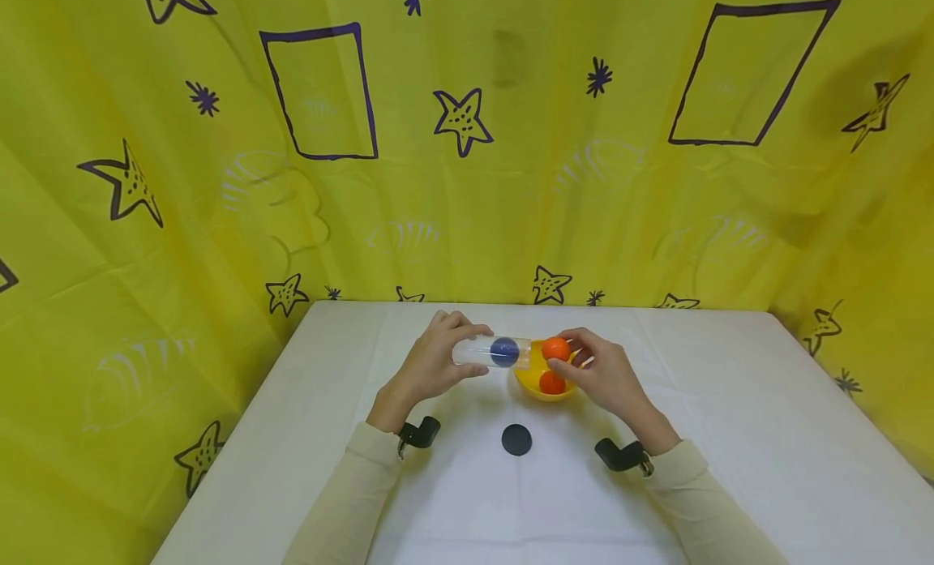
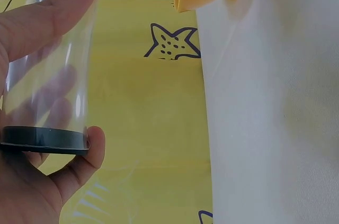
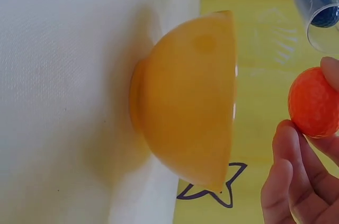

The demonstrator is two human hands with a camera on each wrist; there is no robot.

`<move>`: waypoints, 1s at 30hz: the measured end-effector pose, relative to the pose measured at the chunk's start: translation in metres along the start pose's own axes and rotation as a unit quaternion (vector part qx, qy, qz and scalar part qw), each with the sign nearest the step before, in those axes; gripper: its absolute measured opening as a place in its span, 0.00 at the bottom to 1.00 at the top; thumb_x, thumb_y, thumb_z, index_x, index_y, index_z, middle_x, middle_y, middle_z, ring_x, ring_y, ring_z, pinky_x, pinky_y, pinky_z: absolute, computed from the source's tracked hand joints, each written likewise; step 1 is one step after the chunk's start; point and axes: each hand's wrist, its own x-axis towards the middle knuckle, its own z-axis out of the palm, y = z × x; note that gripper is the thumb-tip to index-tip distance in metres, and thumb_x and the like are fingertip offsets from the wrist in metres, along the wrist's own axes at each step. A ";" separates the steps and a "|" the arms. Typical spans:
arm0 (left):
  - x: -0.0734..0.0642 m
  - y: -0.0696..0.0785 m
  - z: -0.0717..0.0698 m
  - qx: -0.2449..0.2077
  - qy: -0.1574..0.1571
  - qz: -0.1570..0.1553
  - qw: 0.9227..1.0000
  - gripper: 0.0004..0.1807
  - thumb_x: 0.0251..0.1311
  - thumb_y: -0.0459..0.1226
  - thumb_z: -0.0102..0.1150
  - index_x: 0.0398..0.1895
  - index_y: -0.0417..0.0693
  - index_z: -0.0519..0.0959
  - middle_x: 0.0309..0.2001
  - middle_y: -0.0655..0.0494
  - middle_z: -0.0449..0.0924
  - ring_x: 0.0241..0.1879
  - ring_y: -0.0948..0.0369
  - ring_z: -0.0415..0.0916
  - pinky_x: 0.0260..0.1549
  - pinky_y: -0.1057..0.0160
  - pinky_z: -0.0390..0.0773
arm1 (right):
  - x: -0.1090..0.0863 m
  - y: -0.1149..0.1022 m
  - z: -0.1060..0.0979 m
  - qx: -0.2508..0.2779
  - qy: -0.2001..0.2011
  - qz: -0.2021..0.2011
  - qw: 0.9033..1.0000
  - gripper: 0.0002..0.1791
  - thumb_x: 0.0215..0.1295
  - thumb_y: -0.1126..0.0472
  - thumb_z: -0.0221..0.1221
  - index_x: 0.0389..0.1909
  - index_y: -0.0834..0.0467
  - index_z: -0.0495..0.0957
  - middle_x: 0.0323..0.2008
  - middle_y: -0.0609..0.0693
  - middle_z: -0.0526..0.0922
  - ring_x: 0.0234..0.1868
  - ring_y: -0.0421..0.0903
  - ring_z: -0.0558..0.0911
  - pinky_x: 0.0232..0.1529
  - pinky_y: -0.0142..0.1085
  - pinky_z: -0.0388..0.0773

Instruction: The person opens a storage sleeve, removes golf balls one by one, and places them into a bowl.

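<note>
My left hand (image 1: 438, 357) grips a clear plastic tube (image 1: 473, 351), tilted nearly level, with its open mouth toward the right. Inside the tube sits a blue ball (image 1: 504, 352). A black cap (image 2: 45, 139) closes the end near my left palm. Between thumb and fingers, my right hand (image 1: 601, 370) pinches an orange ball (image 1: 556, 350) just off the tube's mouth, over a yellow bowl (image 1: 527, 380). A second orange ball (image 1: 552, 382) lies in the bowl. In the right wrist view, the pinched ball (image 3: 315, 103) shows a dimpled surface.
A black round lid (image 1: 516, 439) lies flat on the white table (image 1: 467, 500) in front of the bowl. Behind the table hangs a yellow curtain (image 1: 511, 224) with stars and frames drawn on it. Each wrist carries a black camera mount (image 1: 421, 432).
</note>
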 end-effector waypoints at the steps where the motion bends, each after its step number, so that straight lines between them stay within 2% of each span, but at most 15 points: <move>1: 0.000 0.000 0.000 0.001 0.000 0.000 1.000 0.25 0.53 0.42 0.79 0.56 0.56 0.84 0.47 0.56 0.78 0.49 0.58 0.65 0.44 0.62 0.72 | 0.000 0.001 0.000 -0.003 0.003 0.004 1.000 0.24 0.64 0.52 0.70 0.57 0.58 0.79 0.44 0.56 0.85 0.39 0.48 0.79 0.32 0.31 0.77; 4: 0.000 0.000 0.000 0.002 0.000 -0.002 1.000 0.25 0.53 0.42 0.79 0.56 0.56 0.84 0.47 0.56 0.78 0.50 0.58 0.65 0.44 0.61 0.72 | 0.001 0.003 -0.001 -0.007 0.009 0.012 1.000 0.25 0.64 0.51 0.70 0.57 0.58 0.79 0.46 0.57 0.85 0.40 0.48 0.79 0.33 0.31 0.76; 10: -0.001 0.002 -0.001 -0.004 -0.003 -0.005 1.000 0.25 0.53 0.42 0.79 0.56 0.55 0.84 0.48 0.50 0.79 0.50 0.57 0.65 0.45 0.60 0.72 | 0.002 0.010 -0.001 -0.015 0.011 0.031 0.999 0.25 0.64 0.50 0.70 0.57 0.57 0.79 0.47 0.58 0.84 0.41 0.49 0.79 0.35 0.31 0.76; 17: -0.001 0.001 -0.001 0.002 0.000 0.000 1.000 0.25 0.53 0.41 0.79 0.56 0.56 0.84 0.47 0.57 0.77 0.50 0.58 0.65 0.45 0.61 0.72 | 0.004 0.018 0.000 -0.018 0.012 0.035 0.999 0.25 0.64 0.52 0.71 0.58 0.58 0.79 0.49 0.59 0.84 0.42 0.50 0.79 0.36 0.32 0.76; 24: 0.000 0.000 -0.001 0.001 -0.001 0.002 1.000 0.25 0.53 0.42 0.78 0.56 0.56 0.84 0.49 0.52 0.79 0.51 0.57 0.65 0.45 0.60 0.74 | 0.005 0.023 0.001 -0.030 0.007 0.041 0.999 0.27 0.64 0.53 0.70 0.59 0.61 0.78 0.51 0.60 0.83 0.43 0.51 0.78 0.37 0.33 0.76; 30: -0.001 0.001 0.000 0.005 0.002 0.002 1.000 0.25 0.53 0.41 0.79 0.56 0.56 0.84 0.47 0.57 0.78 0.50 0.58 0.65 0.45 0.61 0.73 | 0.005 0.027 0.003 -0.035 0.003 0.044 0.998 0.26 0.64 0.54 0.71 0.60 0.61 0.78 0.51 0.60 0.82 0.44 0.51 0.77 0.38 0.35 0.75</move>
